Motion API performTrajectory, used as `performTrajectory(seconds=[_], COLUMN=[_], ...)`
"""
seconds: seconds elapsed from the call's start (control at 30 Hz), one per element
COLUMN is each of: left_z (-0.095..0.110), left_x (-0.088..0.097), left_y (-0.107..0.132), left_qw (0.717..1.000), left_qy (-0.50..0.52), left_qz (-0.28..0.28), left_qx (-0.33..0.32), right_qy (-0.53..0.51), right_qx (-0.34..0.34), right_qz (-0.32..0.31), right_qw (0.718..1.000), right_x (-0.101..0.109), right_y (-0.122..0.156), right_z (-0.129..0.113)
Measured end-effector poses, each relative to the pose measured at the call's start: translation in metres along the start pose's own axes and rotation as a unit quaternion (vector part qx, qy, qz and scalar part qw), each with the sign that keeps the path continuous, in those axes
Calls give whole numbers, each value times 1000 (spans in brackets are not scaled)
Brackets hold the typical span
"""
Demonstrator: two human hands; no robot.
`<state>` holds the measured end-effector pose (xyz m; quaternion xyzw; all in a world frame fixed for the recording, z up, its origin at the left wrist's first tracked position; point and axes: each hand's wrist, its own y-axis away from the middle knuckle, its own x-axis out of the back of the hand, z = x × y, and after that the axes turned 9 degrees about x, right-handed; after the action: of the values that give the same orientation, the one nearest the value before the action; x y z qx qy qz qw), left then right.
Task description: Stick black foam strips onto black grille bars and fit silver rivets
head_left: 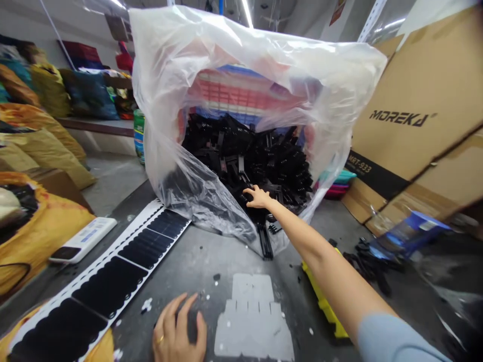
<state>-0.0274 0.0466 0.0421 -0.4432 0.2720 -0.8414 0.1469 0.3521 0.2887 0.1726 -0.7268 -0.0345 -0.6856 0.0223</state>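
A heap of black plastic parts (245,151) fills a large clear plastic bag (162,60) that gapes toward me. My right hand (258,196) reaches to the heap's front edge, thumb and forefinger apart; no part stands out as held between them. Just below it, a few long black parts (266,241) stick out over the bag's lower lip. My left hand (179,329) rests low over the table with spread, bent fingers and holds nothing. To its right lies a flat grey stepped plate (252,319). Left of that hand runs a white sheet with black stickers (109,281).
A white device (85,240) and a yellow sack (49,221) stand at the left. On the right are a yellow tray (324,301), a blue bin (409,234) and large cardboard boxes (422,100). Small white scraps (147,304) dot the dark table (181,266).
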Motion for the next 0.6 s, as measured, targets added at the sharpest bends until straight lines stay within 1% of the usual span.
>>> performTrajectory(seconds=[0.07,0.13,0.17,0.23,0.27,0.3,0.33,0.37,0.4,0.43,0.47,0.53,0.6], left_z=[16,42,58,90,104,113,118,117,111,101,87,56,29], left_x=[-5,-17,-26,-50,-63,-76,-87,-96,-101,-103,-101,-88,-67], left_y=[-13,-34,-47,-76,-90,-103,-115,-125,-134,-140,-144,-148,-146], left_qw=[999,992,986,963,954,950,948,948,950,952,952,952,953], left_qy=[27,77,90,76,74,72,67,59,48,36,25,9,-1], left_qz=[-39,-92,-124,-225,-250,-263,-275,-282,-286,-287,-290,-296,-296], left_qx=[-9,-44,-68,-130,-145,-150,-148,-137,-121,-105,-93,-76,-60], right_qy=[-13,-28,-36,-51,-56,-61,-65,-69,-73,-78,-85,-97,-103], right_qx=[1,6,9,17,22,30,40,54,72,94,118,176,244], right_qz=[7,15,20,37,48,59,70,79,85,87,85,77,67], right_qw=[1000,999,999,998,997,996,995,993,991,989,986,977,962], right_x=[-11,-21,-27,-38,-44,-49,-53,-57,-60,-62,-64,-67,-70], right_y=[32,63,78,111,128,146,165,184,203,221,238,266,285], right_z=[-10,-22,-29,-43,-50,-56,-62,-67,-71,-75,-78,-84,-90])
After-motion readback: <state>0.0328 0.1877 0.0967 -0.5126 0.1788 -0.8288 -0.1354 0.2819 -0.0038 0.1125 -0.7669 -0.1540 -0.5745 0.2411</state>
